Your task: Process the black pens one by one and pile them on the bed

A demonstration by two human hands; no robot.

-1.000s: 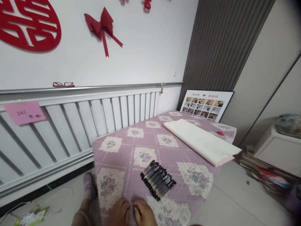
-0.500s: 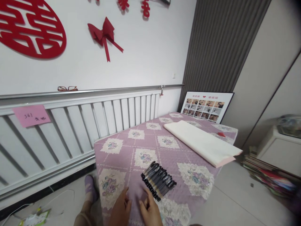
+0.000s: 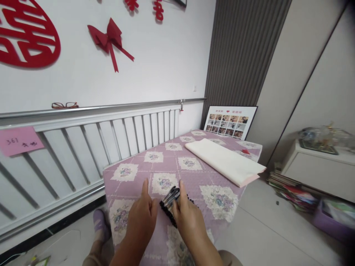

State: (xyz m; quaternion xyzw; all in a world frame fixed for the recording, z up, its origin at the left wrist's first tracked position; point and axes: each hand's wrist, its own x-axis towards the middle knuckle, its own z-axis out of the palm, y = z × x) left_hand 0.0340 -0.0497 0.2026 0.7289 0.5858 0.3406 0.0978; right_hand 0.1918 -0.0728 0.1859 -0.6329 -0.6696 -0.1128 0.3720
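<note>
Several black-capped clear pens (image 3: 168,201) lie side by side in a slanted row on the purple flowered tablecloth (image 3: 169,162). Above the row hovers my right hand (image 3: 186,211), hiding much of it. Its index finger points forward and the other fingers curl; I see no pen held, and whether it touches the pens I cannot tell. My left hand (image 3: 143,212) is just left of the pens, apart from them, with its index finger stretched forward and the rest bent. Nothing shows in it.
A folded cream sheet (image 3: 222,159) lies farther back on the table, near a small red item (image 3: 245,151). Behind stands a framed photo board (image 3: 230,122). A white radiator (image 3: 124,136) runs along the left wall. Papers (image 3: 291,190) and a purple bin (image 3: 332,221) are at right.
Both hands have moved forward and stretched out their index fingers. My right hand has come over the pens and covers part of them. The view has turned slightly right.
</note>
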